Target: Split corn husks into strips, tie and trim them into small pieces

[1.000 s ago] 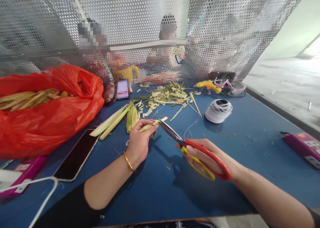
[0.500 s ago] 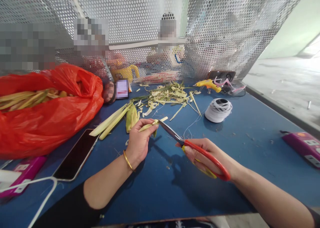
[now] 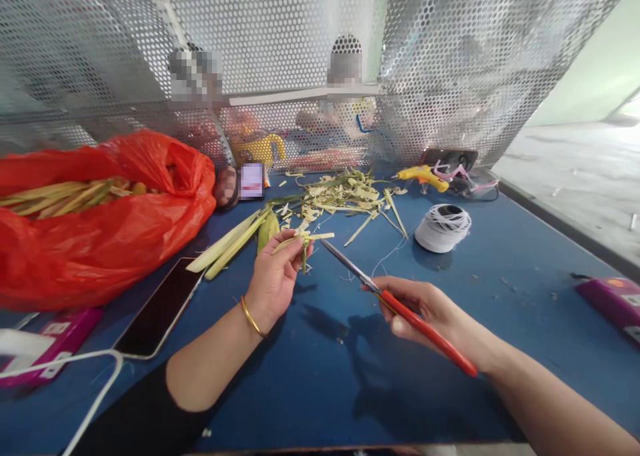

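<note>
Between the thumb and fingers of my left hand (image 3: 275,273) is a small piece of pale green plant leaf (image 3: 316,237), with strips sticking out to the right and hanging down. My right hand (image 3: 425,313) is closed round a pair of scissors (image 3: 417,326) with red handles. Their blades look closed, and the tip points up and left, a short way from the leaf piece. Behind my left hand lie long leaf strips (image 3: 235,243) and a broader green leaf (image 3: 268,229). A heap of leaf trimmings (image 3: 345,193) spreads over the blue table (image 3: 310,389) beyond.
A red plastic bag (image 3: 165,243) of leaf strips fills the left side, near a phone (image 3: 157,316) and a purple power strip (image 3: 65,343). At the right are a spool of white thread (image 3: 443,229), a yellow glue gun (image 3: 424,176) and glasses (image 3: 465,176). A perforated screen (image 3: 300,36) stands behind.
The scissors have drawn away from the leaf piece to the right, and their handles have come together. My left hand has turned the piece slightly and moved a little left.
</note>
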Demonstrator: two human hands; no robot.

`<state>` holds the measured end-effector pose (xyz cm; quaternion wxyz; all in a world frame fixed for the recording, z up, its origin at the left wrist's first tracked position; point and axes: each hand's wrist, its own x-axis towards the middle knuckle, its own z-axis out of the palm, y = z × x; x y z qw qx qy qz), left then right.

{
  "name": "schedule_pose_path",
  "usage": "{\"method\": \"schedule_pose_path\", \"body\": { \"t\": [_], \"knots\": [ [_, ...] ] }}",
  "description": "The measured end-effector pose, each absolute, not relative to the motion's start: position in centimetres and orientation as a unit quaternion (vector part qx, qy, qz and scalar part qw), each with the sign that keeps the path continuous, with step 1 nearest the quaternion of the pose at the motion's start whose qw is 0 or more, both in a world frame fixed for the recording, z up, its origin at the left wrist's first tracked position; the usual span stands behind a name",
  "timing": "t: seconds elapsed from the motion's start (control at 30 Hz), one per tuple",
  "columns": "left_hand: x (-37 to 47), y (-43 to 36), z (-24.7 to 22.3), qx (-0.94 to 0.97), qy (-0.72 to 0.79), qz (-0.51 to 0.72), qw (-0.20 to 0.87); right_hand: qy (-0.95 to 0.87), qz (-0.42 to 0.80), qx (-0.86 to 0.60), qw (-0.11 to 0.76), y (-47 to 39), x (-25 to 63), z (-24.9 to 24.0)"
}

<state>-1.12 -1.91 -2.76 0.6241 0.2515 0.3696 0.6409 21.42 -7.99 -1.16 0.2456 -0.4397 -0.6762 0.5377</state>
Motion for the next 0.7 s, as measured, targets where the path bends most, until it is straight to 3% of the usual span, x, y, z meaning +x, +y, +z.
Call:
{"method": "schedule_pose_path", "body": {
  "t": [0.7],
  "knots": [
    [-0.77,-2.25,-3.04,0.263,0.354,0.642,0.627,-0.678,0.495,-0.489,0.237,-7.73,21.09,-1.64]
  ]
}}
